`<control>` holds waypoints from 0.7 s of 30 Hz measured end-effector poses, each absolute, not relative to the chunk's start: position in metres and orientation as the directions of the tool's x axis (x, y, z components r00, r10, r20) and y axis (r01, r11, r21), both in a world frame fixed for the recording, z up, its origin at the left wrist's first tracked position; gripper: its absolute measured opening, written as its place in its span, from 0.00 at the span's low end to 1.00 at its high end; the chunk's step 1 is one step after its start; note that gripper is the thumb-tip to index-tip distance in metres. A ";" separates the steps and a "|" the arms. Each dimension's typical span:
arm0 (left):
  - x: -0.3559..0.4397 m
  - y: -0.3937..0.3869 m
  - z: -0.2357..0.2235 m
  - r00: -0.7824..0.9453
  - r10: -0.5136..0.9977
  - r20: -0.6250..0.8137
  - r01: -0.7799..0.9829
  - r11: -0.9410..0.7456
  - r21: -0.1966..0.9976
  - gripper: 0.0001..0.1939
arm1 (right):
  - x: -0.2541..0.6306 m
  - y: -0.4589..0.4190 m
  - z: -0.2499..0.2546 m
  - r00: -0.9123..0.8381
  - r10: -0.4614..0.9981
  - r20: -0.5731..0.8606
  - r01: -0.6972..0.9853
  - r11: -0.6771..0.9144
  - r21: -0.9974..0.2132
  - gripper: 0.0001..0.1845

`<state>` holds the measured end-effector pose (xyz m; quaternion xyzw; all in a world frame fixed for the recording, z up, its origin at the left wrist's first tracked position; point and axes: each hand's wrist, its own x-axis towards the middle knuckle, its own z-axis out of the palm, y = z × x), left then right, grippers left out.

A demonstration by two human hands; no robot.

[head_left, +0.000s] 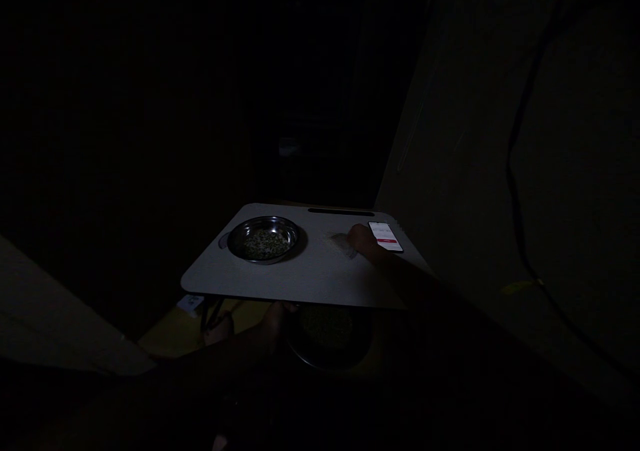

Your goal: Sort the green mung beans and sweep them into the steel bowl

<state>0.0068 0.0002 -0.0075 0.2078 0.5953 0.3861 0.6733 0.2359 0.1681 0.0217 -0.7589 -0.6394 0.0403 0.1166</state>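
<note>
Two hands of mine showed in the dim light. My right hand (362,237) was down at the table (300,285), its fingers seemingly drawn in; whether they pinched anything I could not tell. Against it, on its left side, lay a thin scatter (342,241) of small grains. Farther left of that hand, well apart, stood the bowl (263,222), its floor covered with pale and greenish bits (267,243). My left hand (273,317) was low at the near edge; the dark hid whether it gripped anything. Just right of it, partly under the table, was the pan (311,363) with a green heap (327,325). As I judged it, the bowl already had a fair share, the scatter was a small amount left out, and the pan had plenty left. The phone (385,236) lay lit, just right of my right hand.
</note>
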 end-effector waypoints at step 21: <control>0.007 -0.005 -0.006 -0.095 0.767 -0.635 -0.260 0.596 0.759 0.03 | 0.225 0.178 0.024 0.179 0.975 0.128 0.905 -0.113 -0.410 0.15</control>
